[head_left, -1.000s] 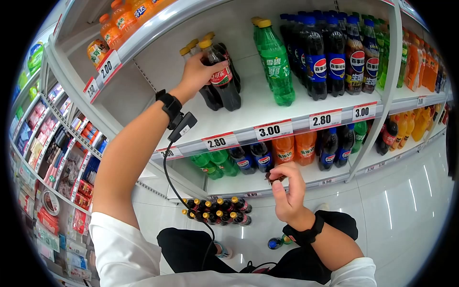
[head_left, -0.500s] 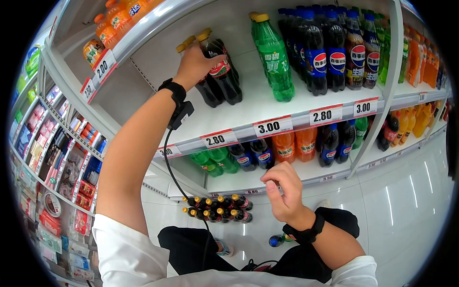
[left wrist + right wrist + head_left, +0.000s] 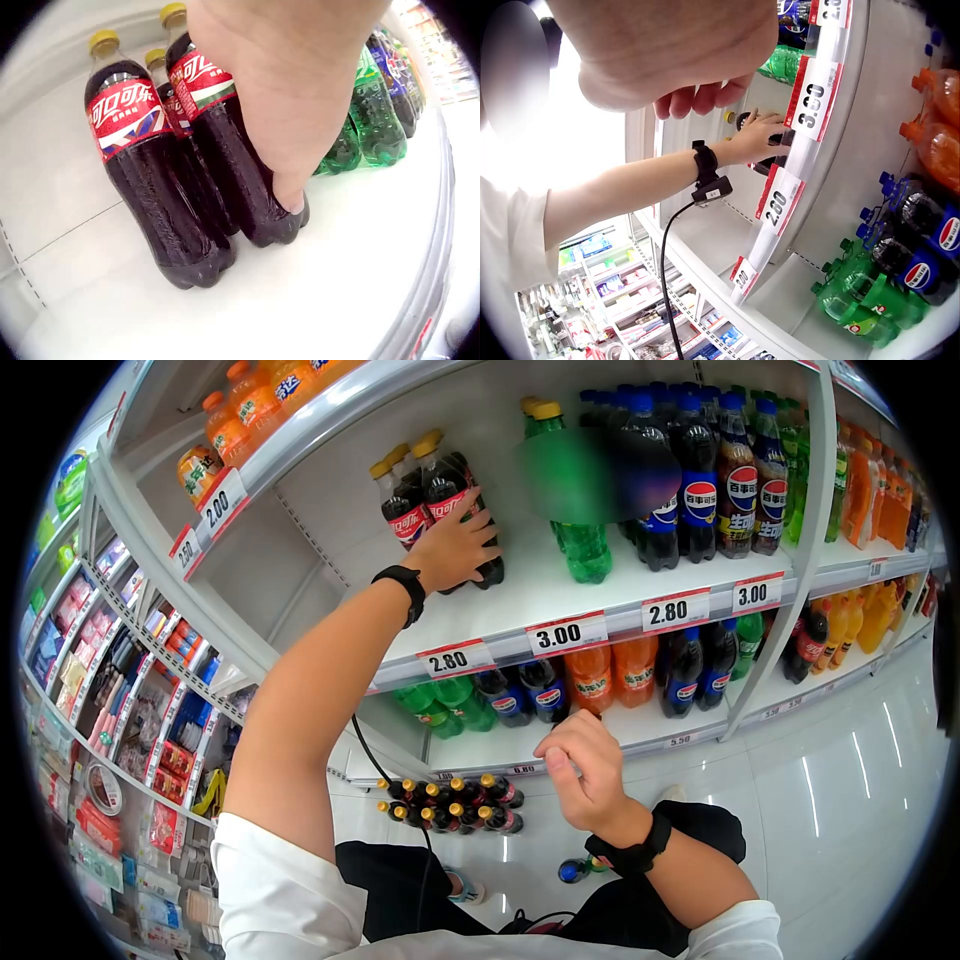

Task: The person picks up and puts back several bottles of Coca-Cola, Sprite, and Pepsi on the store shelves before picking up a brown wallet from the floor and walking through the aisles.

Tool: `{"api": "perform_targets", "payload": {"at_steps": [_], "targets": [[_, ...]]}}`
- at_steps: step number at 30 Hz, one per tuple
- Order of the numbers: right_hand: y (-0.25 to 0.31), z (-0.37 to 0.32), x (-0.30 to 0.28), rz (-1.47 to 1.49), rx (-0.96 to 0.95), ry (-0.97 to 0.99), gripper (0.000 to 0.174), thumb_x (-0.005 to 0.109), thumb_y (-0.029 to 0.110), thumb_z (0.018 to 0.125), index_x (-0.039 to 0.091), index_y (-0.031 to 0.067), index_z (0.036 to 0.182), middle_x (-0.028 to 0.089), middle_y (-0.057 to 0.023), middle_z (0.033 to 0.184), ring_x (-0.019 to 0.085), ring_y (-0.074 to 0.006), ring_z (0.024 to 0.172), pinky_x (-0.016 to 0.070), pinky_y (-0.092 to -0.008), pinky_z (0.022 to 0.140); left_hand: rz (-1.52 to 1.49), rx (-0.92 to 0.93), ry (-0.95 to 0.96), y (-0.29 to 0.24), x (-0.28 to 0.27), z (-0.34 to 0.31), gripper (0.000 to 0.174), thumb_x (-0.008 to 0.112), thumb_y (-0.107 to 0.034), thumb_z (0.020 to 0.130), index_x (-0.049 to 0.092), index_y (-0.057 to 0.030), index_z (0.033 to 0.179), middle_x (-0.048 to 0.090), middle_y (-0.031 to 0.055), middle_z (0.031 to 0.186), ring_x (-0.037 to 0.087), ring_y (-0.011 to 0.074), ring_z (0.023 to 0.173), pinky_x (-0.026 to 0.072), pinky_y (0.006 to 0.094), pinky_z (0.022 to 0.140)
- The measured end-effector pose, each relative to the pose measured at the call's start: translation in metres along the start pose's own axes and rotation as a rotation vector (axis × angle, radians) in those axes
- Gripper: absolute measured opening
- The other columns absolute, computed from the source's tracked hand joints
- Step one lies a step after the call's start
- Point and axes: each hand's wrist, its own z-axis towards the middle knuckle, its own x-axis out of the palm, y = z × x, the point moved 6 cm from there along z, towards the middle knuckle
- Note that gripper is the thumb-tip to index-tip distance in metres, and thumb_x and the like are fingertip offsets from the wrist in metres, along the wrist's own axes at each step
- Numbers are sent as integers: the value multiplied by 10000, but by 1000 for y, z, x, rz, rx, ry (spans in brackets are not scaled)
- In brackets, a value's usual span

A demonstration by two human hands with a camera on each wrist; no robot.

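Observation:
My left hand (image 3: pixel 455 548) reaches into the upper shelf, its fingers spread against the front right cola bottle (image 3: pixel 442 478). The thumb lies by that bottle's base in the left wrist view. Beside it stands another cola bottle (image 3: pixel 139 165) with a red label and yellow cap; more cola stands behind, partly hidden. My right hand (image 3: pixel 582 768) hovers before the lower shelf, fingers loosely bent. Nothing shows at its fingertips (image 3: pixel 705 97) in the right wrist view.
Green soda bottles (image 3: pixel 585 555) and Pepsi bottles (image 3: pixel 697 500) stand further right, partly under a blurred patch. Price labels (image 3: pixel 567 632) line the shelf edge. Rows of yellow-capped cola bottles (image 3: pixel 462 810) stand on the floor by my feet. A black cable (image 3: pixel 665 277) hangs from the left wrist.
My left hand has loosened its grip round the cola bottles and moved down and right, its fingers now spread. A small dark thing seen at the right fingertips earlier no longer shows.

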Motion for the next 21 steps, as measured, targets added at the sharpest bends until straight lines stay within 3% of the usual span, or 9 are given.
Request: {"api": "perform_targets", "payload": {"at_steps": [8, 14, 17, 19, 20, 21], "targets": [[-4, 0, 2, -7, -1, 18, 67, 585, 31, 826, 594, 11, 762, 559, -100, 707, 502, -269, 642, 410, -351, 569, 15, -68, 71, 7, 19, -4, 423, 705, -429, 747, 681, -228, 1120, 609, -22, 1068, 458, 196, 1225, 112, 534, 1186], [-9, 0, 5, -10, -5, 25, 80, 581, 36, 829, 593, 12, 753, 551, -99, 695, 494, -268, 629, 402, -349, 559, -7, -81, 142, 8, 24, -3, 480, 719, -414, 727, 663, -226, 1164, 603, 2, 1154, 445, 231, 1270, 125, 531, 1186], [-12, 0, 8, -8, 1, 31, 89, 576, 36, 830, 592, 14, 746, 550, -99, 693, 488, -266, 618, 399, -350, 556, -28, -99, 96, 8, 27, -5, 450, 718, -399, 749, 663, -212, 1154, 603, -2, 1093, 444, 212, 1256, 119, 504, 1193], [-12, 0, 10, -7, 5, 32, 94, 573, 36, 831, 591, 16, 742, 549, -99, 691, 485, -264, 614, 397, -350, 555, -83, -105, -34, 5, 20, -6, 487, 728, -370, 757, 623, -202, 1202, 593, 15, 1120, 440, 221, 1268, 121, 506, 1195], [-13, 0, 10, -6, 13, 37, 101, 569, 35, 836, 589, 11, 740, 547, -102, 686, 484, -266, 614, 396, -351, 557, -181, -101, -134, 2, 15, -6, 448, 721, -300, 773, 603, -163, 1183, 583, 43, 1115, 479, 238, 1207, 226, 496, 1152], [-13, 0, 9, -8, 24, 43, 108, 565, 33, 841, 587, 7, 739, 544, -106, 681, 483, -268, 614, 394, -351, 559, -192, -110, -136, 0, 4, -4, 448, 721, -300, 773, 603, -163, 1183, 583, 43, 1115, 479, 238, 1207, 226, 496, 1152]]}}
